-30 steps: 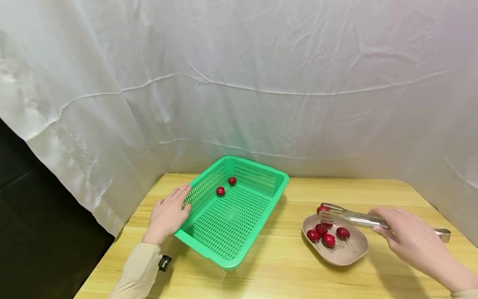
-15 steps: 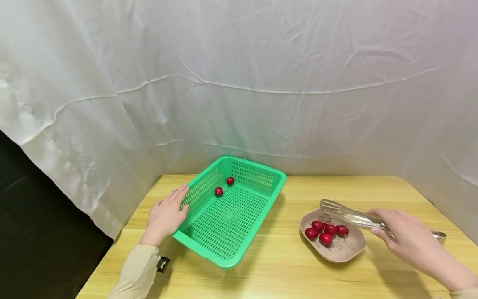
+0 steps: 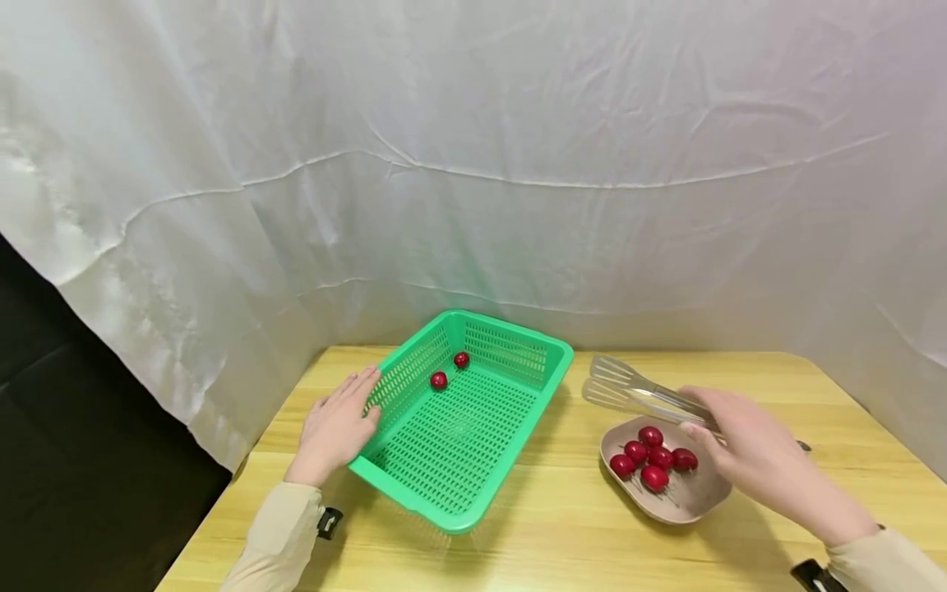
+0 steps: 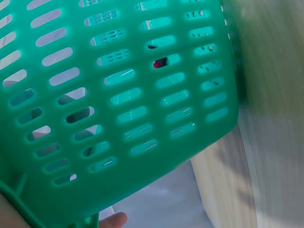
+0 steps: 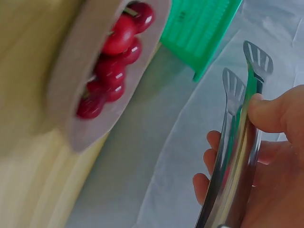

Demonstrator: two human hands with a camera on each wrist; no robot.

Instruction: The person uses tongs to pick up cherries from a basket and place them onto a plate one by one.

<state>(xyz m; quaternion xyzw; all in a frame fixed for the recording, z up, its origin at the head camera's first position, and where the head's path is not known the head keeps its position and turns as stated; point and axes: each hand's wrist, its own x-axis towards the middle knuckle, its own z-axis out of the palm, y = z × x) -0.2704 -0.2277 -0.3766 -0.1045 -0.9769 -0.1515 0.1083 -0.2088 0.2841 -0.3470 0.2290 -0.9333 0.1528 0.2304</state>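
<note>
Table (image 3: pixel 547 510): pale wood-grain top, far right corner rounded.
Green basket (image 3: pixel 451 436): on the left half, set at an angle.
Pinkish dish (image 3: pixel 706 489): on the right, apart from the basket.

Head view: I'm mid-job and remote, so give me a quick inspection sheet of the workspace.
Surface: light wood-grain table, under basket and bowl.
Job's things: perforated green plastic basket with two glossy red cherries; shallow pinkish-beige rounded bowl with six visible cherries; slotted silver metal tongs.
Clutter: nothing seen.
Grippers: left hand rests on the basket's rim; right hand holds the tongs, tips apart, nothing between.
Cables: nothing seen.
Surroundings: creased whitish fabric behind; black area far left.
</note>
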